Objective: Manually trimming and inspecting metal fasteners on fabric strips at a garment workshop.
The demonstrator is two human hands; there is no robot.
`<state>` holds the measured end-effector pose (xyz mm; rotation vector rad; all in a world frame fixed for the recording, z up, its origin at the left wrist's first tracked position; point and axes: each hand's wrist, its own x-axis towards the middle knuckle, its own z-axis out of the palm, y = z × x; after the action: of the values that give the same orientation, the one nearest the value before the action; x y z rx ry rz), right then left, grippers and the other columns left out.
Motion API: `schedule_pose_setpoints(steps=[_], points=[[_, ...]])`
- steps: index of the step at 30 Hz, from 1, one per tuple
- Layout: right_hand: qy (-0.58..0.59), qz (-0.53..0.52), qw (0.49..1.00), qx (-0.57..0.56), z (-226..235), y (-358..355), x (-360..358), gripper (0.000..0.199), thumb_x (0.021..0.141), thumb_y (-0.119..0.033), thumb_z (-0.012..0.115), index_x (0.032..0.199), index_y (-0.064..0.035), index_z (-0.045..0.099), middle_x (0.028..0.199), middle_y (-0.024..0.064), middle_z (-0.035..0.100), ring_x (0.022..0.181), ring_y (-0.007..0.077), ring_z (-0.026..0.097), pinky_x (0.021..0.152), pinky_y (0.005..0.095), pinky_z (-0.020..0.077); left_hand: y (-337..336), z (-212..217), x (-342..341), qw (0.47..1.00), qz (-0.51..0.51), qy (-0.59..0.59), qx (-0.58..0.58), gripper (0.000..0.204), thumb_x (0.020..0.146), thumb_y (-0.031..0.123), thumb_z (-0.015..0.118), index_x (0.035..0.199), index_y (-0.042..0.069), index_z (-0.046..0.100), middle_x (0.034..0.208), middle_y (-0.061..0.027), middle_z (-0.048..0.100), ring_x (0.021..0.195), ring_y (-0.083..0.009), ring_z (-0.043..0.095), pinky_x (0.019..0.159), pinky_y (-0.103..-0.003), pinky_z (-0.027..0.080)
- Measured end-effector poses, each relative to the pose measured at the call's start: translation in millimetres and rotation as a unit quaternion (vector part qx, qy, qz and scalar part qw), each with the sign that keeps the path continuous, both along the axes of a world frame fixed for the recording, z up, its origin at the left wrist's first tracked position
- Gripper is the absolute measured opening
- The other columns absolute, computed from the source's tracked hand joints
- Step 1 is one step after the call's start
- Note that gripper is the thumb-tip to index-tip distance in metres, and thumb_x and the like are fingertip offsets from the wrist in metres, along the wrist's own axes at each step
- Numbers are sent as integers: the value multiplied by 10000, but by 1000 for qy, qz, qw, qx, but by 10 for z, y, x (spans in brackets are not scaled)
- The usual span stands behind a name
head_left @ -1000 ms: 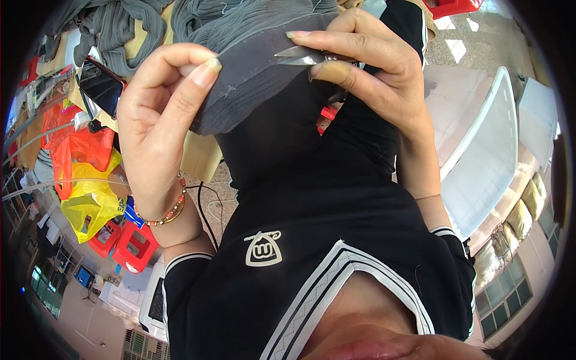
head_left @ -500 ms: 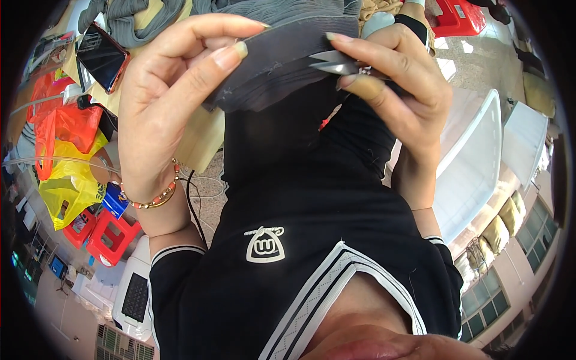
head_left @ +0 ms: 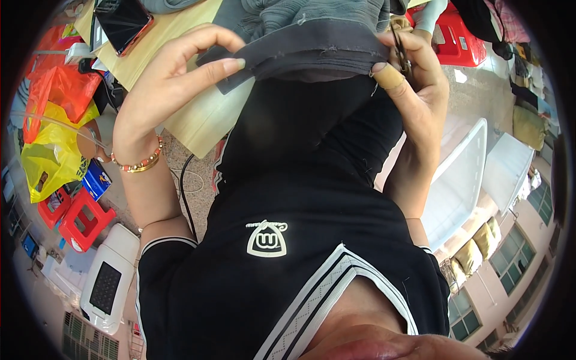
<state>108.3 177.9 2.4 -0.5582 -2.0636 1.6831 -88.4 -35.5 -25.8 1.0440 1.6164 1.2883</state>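
The left hand lightly pinches the left end of a grey fabric band between thumb and forefinger, and the right hand, its thumb wrapped in a tan covering, grips the other end with small scissors tucked among its fingers. The band is spread between them above the lap, joined to gathered grey ribbed knit just beyond. A loose thread hangs by the right thumb. The step in hand looks like checking the edge for stray ends; a snip there would call for swinging the blades round to the thread with the band held taut. The right fingertips crowd that spot, and the soft folds would lie close to any cut. Past the left hand, a pale wooden worktop carries a dark smartphone. Farther left are red-orange and yellow plastic bags and a red stool; to the right, a translucent white tub, with another red stool beyond.
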Motion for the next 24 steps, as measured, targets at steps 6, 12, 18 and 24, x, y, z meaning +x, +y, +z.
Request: schedule_pose_setpoints(steps=[6, 12, 18, 24], points=[[7, 36, 999, 2, 3, 172, 109, 223, 720, -1, 786, 829, -35, 594, 755, -66, 510, 651, 3, 407, 565, 165, 290, -49, 29, -44, 998, -30, -53, 9, 120, 974, 152, 519, 1015, 49, 566, 1090, -42, 576, 1064, -130, 515, 958, -269, 355], [38, 44, 998, 22, 7, 437, 354, 178, 753, 4, 737, 814, -27, 572, 748, -34, 505, 685, 46, 465, 608, 194, 333, 152, 356, -32, 997, 52, 40, 44, 140, 982, 144, 490, 1051, 33, 538, 990, 23, 507, 958, -49, 454, 856, -188, 326], [72, 0, 997, -37, -101, 741, 727, 144, 780, -13, 696, 854, -33, 574, 802, 1, 509, 726, 88, 485, 653, 218, 365, 505, 710, 182, 1000, -25, 3, -14, 155, 971, 152, 504, 1026, 28, 580, 924, 21, 552, 866, -45, 502, 800, -181, 362], [35, -30, 999, 10, -289, 1068, 1021, 120, 784, -52, 683, 825, -45, 570, 792, -27, 495, 728, 64, 455, 653, 219, 316, 588, 844, 304, 997, -7, -26, -74, 215, 957, 153, 510, 1074, 1, 609, 999, -15, 609, 924, -69, 546, 838, -204, 387]])
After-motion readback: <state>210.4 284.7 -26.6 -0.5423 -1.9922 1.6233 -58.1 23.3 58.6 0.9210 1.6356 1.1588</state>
